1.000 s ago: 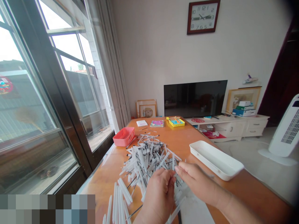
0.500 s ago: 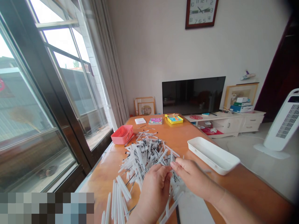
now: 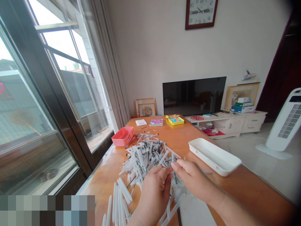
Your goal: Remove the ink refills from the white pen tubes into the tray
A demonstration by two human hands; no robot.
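Note:
My left hand (image 3: 155,185) is closed in a pinch, its thumb and fingertips meeting my right hand (image 3: 191,175). The right one is closed too, thumb pressed to the fingers, and whatever sits between the two is hidden. Beneath and beyond them spreads a pile of translucent white pen barrels (image 3: 141,157), mixed with thin black-tipped pen refills (image 3: 155,147). Several loose barrels (image 3: 118,201) lie to the left of my left wrist. Under my right forearm is a flat white sheet or board (image 3: 195,210), partly covered.
A white tray (image 3: 231,163) stands on the right of the brown table (image 3: 249,194). Toward the far left is a red plastic basket (image 3: 119,142). A white booklet (image 3: 141,122), a colourful book (image 3: 156,122) and a yellow box (image 3: 175,122) lie at the far end.
Both hands stay pinched together in nearly the same place. The view has shifted very slightly; the pile and the containers are unchanged.

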